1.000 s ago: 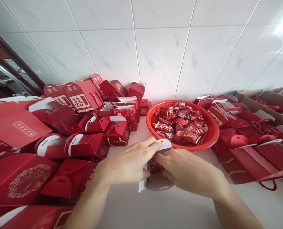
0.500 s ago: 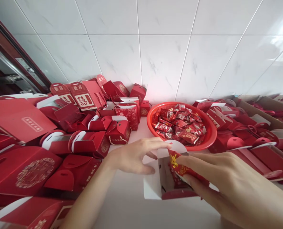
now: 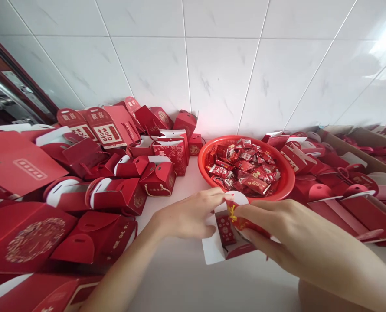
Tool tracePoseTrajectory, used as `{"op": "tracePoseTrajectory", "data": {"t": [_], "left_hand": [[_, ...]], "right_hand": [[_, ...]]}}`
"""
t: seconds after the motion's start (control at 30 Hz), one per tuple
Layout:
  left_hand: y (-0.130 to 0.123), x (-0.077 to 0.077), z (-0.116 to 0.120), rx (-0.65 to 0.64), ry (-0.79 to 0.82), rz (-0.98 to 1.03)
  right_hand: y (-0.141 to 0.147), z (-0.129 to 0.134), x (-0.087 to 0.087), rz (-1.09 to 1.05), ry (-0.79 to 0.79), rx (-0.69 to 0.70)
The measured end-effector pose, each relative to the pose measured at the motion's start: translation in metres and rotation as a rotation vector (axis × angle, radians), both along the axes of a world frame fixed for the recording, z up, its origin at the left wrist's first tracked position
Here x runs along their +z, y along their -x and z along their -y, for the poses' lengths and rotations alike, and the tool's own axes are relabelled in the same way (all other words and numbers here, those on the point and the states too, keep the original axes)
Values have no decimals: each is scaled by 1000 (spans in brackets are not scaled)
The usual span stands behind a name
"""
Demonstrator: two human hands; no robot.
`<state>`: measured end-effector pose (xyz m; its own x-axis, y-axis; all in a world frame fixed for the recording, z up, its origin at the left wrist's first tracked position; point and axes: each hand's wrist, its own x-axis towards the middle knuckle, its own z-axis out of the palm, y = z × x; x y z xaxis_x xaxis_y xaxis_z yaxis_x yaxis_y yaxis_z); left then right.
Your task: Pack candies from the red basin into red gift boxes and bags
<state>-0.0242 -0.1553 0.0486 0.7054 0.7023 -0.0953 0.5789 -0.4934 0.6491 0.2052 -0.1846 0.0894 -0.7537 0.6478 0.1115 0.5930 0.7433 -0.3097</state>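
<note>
My right hand (image 3: 297, 234) is pinching a red packet (image 3: 246, 223) at the open gift box (image 3: 240, 250), near the basket (image 3: 290, 184); left hand (image 3: 188, 214) loosely spread, touching the flap (image 3: 237, 197); best steady that, packet clear of edges.

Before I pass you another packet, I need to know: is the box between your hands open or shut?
Open: its white flap spreads outward, and a patterned packet shows inside.

The white counter (image 3: 173, 268) carries one round red plastic basket (image 3: 289, 177), over a dozen red wrapped candies (image 3: 256, 184) and over twenty red cardboard boxes (image 3: 158, 180); overlaps hide exact totals.
</note>
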Motion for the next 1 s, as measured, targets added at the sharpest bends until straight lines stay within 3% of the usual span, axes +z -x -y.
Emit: {"op": "tracePoseTrajectory", "data": {"t": [0.17,0.3,0.53,0.7,0.8,1.0], "left_hand": [[-2,-4,2,10,48,38],[1,-6,4,49,85,15],[-4,-3,17,105,4,-14],[-26,-9,29,288,-51,-93],[-35,-11,33,360,-37,-109],[-39,-7,40,362,73,-101]], "right_hand": [[12,-6,-14,91,40,-11],[12,-10,-22,87,105,-108],[6,4,-25,-177,116,-373],[1,9,-32,-173,87,-460],[1,6,-30,-167,111,-489],[0,2,-20,-185,226,-489]]}}
